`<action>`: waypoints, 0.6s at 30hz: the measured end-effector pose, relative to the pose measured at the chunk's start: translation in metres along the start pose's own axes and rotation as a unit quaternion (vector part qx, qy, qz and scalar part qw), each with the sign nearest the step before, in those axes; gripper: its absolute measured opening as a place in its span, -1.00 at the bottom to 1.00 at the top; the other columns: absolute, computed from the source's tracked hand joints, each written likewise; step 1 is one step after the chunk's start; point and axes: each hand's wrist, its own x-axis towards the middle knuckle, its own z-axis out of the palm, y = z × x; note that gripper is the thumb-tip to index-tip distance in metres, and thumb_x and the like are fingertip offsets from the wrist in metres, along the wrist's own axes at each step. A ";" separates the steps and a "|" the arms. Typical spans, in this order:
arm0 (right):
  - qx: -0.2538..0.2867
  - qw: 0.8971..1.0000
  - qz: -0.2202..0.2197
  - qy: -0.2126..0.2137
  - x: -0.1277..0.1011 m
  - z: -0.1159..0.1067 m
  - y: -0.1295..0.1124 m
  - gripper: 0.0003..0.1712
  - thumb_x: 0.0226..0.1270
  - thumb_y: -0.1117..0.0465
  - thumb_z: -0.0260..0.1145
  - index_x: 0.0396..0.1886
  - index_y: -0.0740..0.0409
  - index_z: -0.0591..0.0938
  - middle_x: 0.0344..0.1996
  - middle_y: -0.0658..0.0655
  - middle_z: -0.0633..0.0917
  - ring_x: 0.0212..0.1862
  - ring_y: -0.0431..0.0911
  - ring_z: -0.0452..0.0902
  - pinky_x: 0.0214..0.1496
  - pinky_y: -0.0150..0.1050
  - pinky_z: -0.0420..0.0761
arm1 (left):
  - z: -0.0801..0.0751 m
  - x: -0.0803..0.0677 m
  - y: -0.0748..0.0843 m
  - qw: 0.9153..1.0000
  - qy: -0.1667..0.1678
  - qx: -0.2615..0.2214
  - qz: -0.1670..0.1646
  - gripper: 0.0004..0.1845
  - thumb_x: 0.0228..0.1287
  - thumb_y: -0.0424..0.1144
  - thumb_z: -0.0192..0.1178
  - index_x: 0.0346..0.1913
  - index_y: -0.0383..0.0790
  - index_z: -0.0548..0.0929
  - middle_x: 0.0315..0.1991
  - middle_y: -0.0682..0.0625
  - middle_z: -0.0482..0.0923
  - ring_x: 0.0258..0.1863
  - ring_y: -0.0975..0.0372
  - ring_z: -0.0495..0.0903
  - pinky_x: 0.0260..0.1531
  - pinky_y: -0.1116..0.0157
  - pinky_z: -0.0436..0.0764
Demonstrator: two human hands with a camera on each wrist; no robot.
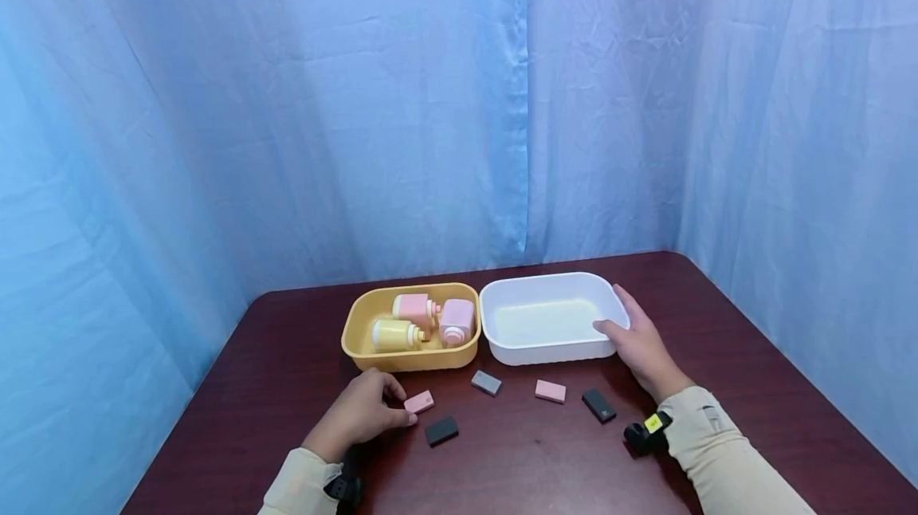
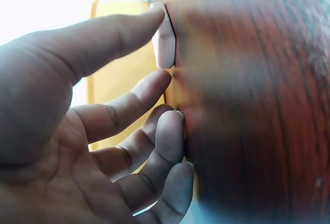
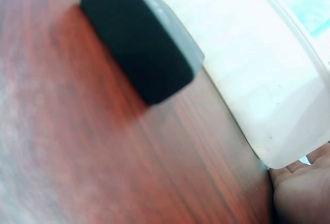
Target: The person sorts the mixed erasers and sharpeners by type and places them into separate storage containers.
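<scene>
Left hand (image 1: 362,411) pinches a pink block (image 1: 419,402) lying on the worktop (image 1: 516,459), seemingly by its short ends; small, rigid, probably light. Right hand (image 1: 638,343) clasps the white tub (image 1: 548,353).

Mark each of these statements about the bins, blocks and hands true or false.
1. The white bin holds three bottles. False: it is empty; the bottles lie in the yellow bin.
2. The left hand touches a pink block. True.
3. The right hand grips the white bin's rim. True.
4. All blocks on the table are pink. False: two are pink, the others grey or black.
</scene>
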 end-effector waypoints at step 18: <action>0.010 1.000 0.002 -0.001 -0.001 -0.001 -0.001 0.05 0.48 0.17 0.29 0.73 -0.10 -0.15 0.69 0.20 -0.04 0.65 0.21 -0.10 0.60 0.29 0.05 | 0.005 -0.001 0.006 1.000 0.016 0.017 0.018 -0.83 0.13 -0.08 0.54 -0.49 0.01 0.77 -0.52 0.18 0.66 -0.50 0.31 0.53 -0.45 0.29 0.54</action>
